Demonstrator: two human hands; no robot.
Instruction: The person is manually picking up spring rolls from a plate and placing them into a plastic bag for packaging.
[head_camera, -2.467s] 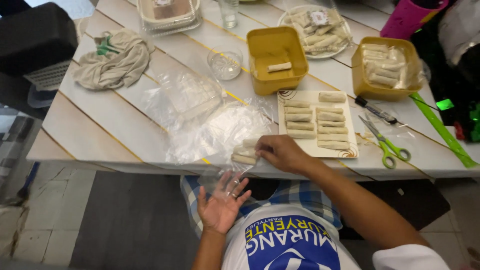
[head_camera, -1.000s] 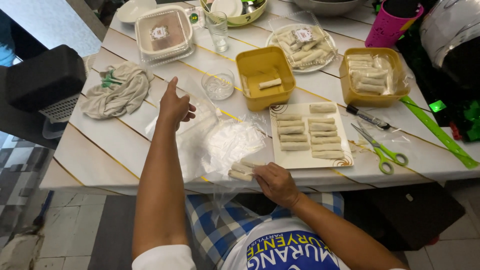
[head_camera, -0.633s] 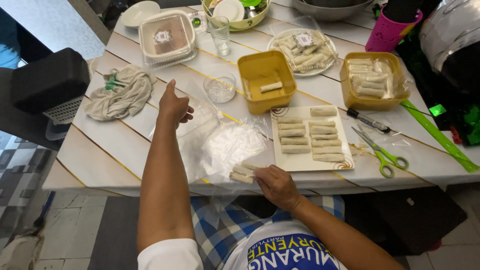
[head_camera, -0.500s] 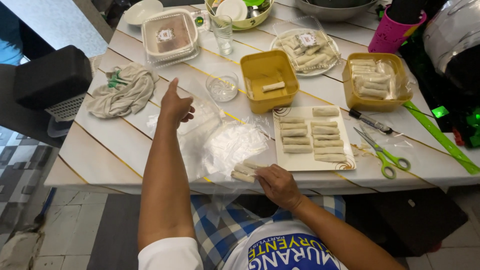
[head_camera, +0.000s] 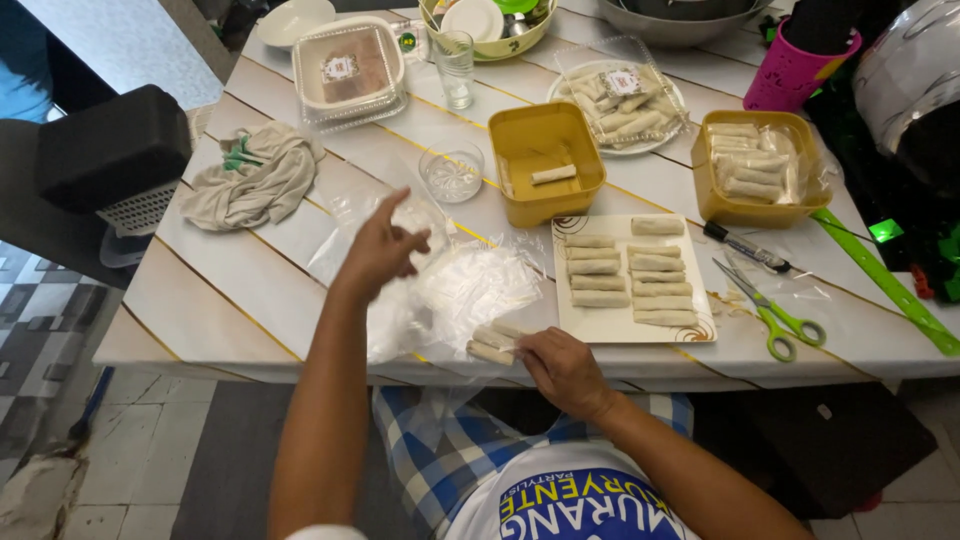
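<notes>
My right hand rests at the table's front edge, fingers closed on a few pale spring rolls that lie in a clear plastic bag hanging over the edge. My left hand hovers, slightly blurred, over a heap of clear plastic bags, thumb and fingers pinched on one of them. To the right of my right hand, a white rectangular plate carries two columns of spring rolls.
Behind the plate stand a yellow tub with one roll and another yellow tub with several. Green scissors, a marker and a green ruler lie right. A glass bowl, a grey cloth and a lidded clear box lie farther back.
My left hand rose from below the table, reached out to the far side of the plastic heap, then drew back toward me and lifted. My right hand stayed on the rolls.
</notes>
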